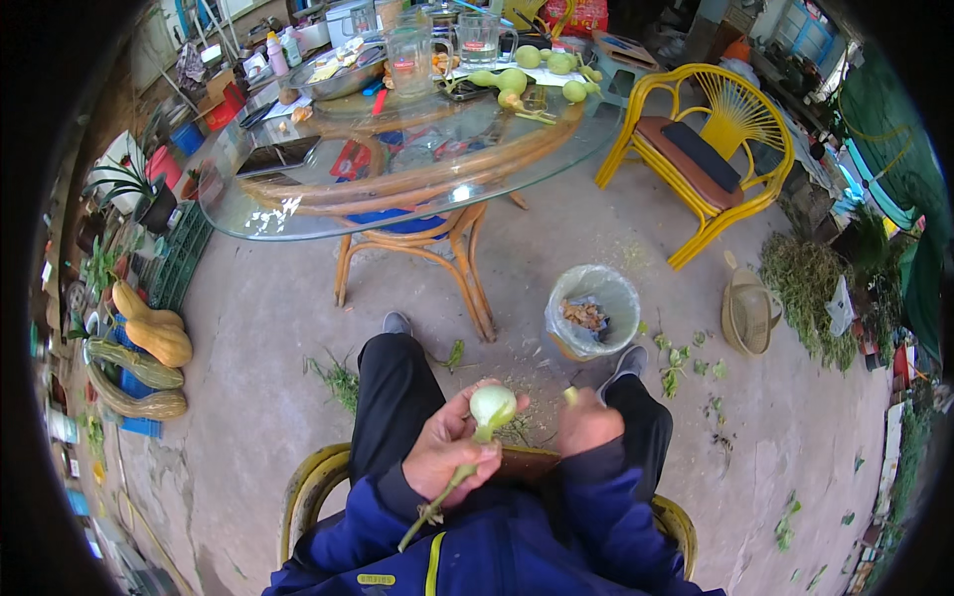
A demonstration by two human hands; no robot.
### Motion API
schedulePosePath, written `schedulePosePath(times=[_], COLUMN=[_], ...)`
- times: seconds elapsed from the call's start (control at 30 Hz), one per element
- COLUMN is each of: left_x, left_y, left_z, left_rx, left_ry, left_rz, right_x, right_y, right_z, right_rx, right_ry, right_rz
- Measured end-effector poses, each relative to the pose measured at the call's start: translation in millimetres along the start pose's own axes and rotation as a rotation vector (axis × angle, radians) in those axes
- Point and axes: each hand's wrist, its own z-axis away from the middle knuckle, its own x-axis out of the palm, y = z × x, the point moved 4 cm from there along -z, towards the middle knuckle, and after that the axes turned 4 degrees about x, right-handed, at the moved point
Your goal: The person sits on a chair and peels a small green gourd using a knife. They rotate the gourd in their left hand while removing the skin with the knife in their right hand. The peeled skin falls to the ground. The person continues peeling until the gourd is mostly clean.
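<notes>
My left hand holds a small pale green gourd by its narrow neck. The round end points up and away from me, and a long green stem trails back over the wrist. To the right and apart from it, my right hand is closed in a fist. A short pale yellow-green piece sticks out above its fingers; what it belongs to is hidden in the grip. Beyond the hands stands a lined waste bin with brownish scraps inside.
Ahead is a glass-topped rattan table with several green gourds, glass mugs and a metal bowl. A yellow rattan chair and a basket stand right. Large squashes lie left. Leaves litter the floor.
</notes>
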Motion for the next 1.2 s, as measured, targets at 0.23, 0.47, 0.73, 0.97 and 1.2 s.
schedulePosePath(times=[0.23, 0.47, 0.73, 0.97, 1.2], left_x=[-0.8, 1.4, 5.8, 1.7, -4.7], left_y=[0.1, -3.5, 1.7, -4.5, -6.1], left_z=[-7.2, -4.0, -3.3, -8.4, -10.1], left_rx=[0.049, 0.043, 0.085, 0.058, 0.013], left_ry=[0.047, 0.01, 0.054, 0.031, 0.083], left_rz=[0.018, -0.04, -0.041, 0.095, 0.024], right_x=[-47.3, -31.7, -47.9, -36.1, -33.3], right_y=[-38.7, -47.7, -34.8, -60.5, -62.9], right_z=[2.8, 15.5, 1.0, 17.4, 19.3], right_rx=[-0.008, -0.063, 0.112, -0.091, -0.068], right_ry=[-0.19, -0.108, -0.195, -0.208, -0.213], right_rz=[-0.355, -0.285, -0.426, -0.427, -0.356])
